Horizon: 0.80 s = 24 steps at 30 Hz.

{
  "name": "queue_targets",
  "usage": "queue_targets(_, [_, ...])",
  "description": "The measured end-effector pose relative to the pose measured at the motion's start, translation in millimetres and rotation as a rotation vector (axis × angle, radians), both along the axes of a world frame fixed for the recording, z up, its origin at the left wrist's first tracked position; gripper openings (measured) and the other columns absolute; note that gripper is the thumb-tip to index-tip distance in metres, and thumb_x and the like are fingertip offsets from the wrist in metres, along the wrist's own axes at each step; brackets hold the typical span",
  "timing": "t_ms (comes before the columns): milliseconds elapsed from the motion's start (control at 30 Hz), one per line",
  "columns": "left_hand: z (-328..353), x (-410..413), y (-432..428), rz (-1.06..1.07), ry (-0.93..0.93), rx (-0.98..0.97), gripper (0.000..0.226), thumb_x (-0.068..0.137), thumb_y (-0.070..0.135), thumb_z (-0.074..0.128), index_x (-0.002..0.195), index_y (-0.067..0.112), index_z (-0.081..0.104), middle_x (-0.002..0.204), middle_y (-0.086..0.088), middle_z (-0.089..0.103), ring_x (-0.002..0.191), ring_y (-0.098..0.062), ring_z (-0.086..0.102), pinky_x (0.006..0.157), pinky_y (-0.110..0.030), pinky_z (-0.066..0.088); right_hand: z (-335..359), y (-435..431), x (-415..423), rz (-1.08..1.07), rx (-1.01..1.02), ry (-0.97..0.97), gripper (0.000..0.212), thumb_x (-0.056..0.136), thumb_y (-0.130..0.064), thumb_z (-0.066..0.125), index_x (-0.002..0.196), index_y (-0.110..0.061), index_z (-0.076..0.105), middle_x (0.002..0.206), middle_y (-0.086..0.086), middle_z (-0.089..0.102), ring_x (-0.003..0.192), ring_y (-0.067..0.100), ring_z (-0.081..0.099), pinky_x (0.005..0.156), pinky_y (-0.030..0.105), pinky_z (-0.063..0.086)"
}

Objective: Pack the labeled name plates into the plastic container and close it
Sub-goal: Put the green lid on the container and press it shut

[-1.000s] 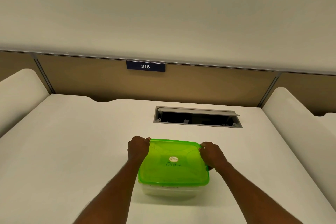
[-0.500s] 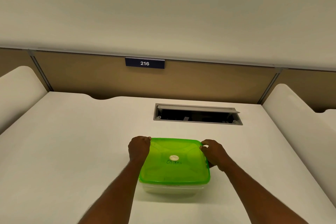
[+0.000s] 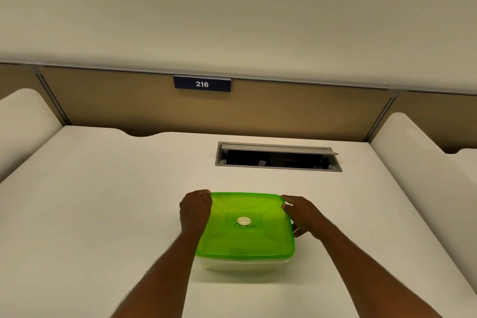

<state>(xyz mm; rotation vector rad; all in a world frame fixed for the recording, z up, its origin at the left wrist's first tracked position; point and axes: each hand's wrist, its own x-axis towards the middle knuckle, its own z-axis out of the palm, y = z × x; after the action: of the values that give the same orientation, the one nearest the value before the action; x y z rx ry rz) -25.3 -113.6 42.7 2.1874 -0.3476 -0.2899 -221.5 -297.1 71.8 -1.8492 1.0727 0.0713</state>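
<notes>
A clear plastic container (image 3: 244,264) stands on the white desk, covered by a green lid (image 3: 247,230) that bears a round sticker and handwriting. My left hand (image 3: 195,209) is curled over the lid's far left corner. At the far right corner my right hand (image 3: 300,213) rests with fingers on the lid's edge and the thumb down the side. The contents are hidden under the lid. One dark blue name plate (image 3: 202,83) marked 216 hangs on the partition at the back.
A grey cable hatch (image 3: 277,156) is set open in the desk (image 3: 103,201) behind the container. A tan partition (image 3: 309,113) closes the back. White side dividers rise at the left (image 3: 23,121) and right (image 3: 413,152).
My right hand has loosened from a fist and spread along the lid's right edge. The left hand stays on its corner. The view has shifted slightly.
</notes>
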Motion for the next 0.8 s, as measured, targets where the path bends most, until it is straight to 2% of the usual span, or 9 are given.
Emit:
queue_targets(67, [0.0,-3.9,-0.2,-0.003,-0.032,0.014,0.032,0.086,0.020,0.049,0.056,0.009,0.048,0.058,-0.016,0.049,0.060,-0.025,0.047,0.054,-0.031,0.034,0.3,3.3,-3.2,0.003,0.006,-0.006,0.042,0.101,-0.027,0.040,0.143,-0.027,0.042,0.130,0.012,0.055,0.081,0.039,0.071,0.069,0.051,0.061])
queue_targets(133, [1.1,-7.7,-0.6,0.001,-0.028,0.010,0.034,0.084,0.030,0.048,0.057,0.010,0.051,0.057,-0.014,0.052,0.061,-0.029,0.054,0.053,-0.031,0.038,0.0,4.7,-5.0,0.003,-0.007,-0.024,0.042,0.102,-0.027,0.038,0.143,-0.027,0.043,0.132,0.012,0.054,0.083,0.039,0.070,0.069,0.054,0.060])
queue_targets(200, [1.3,-10.5,-1.9,0.001,-0.039,0.073,0.034,0.088,0.045,0.052,0.086,0.018,0.072,0.089,-0.011,0.071,0.090,-0.032,0.065,0.072,-0.035,0.050,-0.2,5.1,-5.3,0.017,-0.027,-0.028,0.041,0.102,-0.026,0.037,0.143,-0.025,0.043,0.134,0.012,0.053,0.090,0.039,0.069,0.074,0.053,0.059])
queue_targets(267, [-0.6,-10.9,-2.9,-0.022,-0.064,0.150,0.048,0.088,0.057,0.051,0.114,0.020,0.068,0.113,-0.009,0.068,0.109,-0.032,0.060,0.087,-0.039,0.048,-1.3,3.6,-5.4,0.054,-0.071,-0.014,0.041,0.102,-0.023,0.036,0.143,-0.022,0.043,0.137,0.013,0.053,0.107,0.039,0.064,0.088,0.051,0.055])
queue_targets(433, [-7.3,-10.3,-6.0,-0.045,-0.087,0.187,0.053,0.091,0.056,0.046,0.124,0.017,0.062,0.120,-0.017,0.061,0.114,-0.035,0.053,0.092,-0.044,0.046,-6.6,6.3,-1.3,-0.032,-0.017,-0.056,0.036,0.097,-0.024,0.036,0.123,-0.030,0.060,0.103,0.016,0.066,0.076,0.037,0.070,0.060,0.049,0.061])
queue_targets(500, [-7.2,-11.4,-6.4,-0.042,-0.083,0.191,0.053,0.091,0.055,0.047,0.126,0.017,0.060,0.121,-0.018,0.060,0.115,-0.035,0.053,0.093,-0.044,0.045,-11.5,8.5,0.4,-0.113,-0.012,-0.097,0.029,0.096,-0.036,0.041,0.098,-0.028,0.068,0.090,0.013,0.068,0.069,0.032,0.069,0.054,0.046,0.061])
queue_targets(600, [-6.2,-10.9,-6.1,-0.039,-0.067,0.162,0.053,0.090,0.055,0.049,0.125,0.016,0.061,0.121,-0.018,0.060,0.116,-0.035,0.053,0.094,-0.044,0.045,-19.5,9.6,4.9,-0.265,-0.009,-0.148,0.042,0.093,-0.053,0.047,0.071,-0.022,0.066,0.075,0.007,0.066,0.066,0.026,0.065,0.050,0.033,0.055])
queue_targets(667, [-6.1,-10.0,-5.6,-0.033,-0.061,0.141,0.053,0.089,0.055,0.050,0.124,0.016,0.061,0.122,-0.017,0.060,0.117,-0.034,0.053,0.095,-0.044,0.045,-26.9,8.5,9.1,-0.304,-0.008,-0.178,0.045,0.094,-0.048,0.048,0.068,-0.014,0.062,0.070,0.010,0.061,0.063,0.025,0.059,0.056,0.032,0.052])
queue_targets(800, [-7.3,-8.9,-4.6,-0.046,-0.074,0.146,0.051,0.090,0.053,0.049,0.124,0.017,0.062,0.122,-0.017,0.061,0.117,-0.035,0.053,0.097,-0.044,0.045,-33.6,7.2,14.3,-0.285,0.059,-0.284,0.037,0.099,-0.028,0.045,0.087,-0.002,0.067,0.084,0.020,0.063,0.073,0.023,0.055,0.064,0.036,0.044])
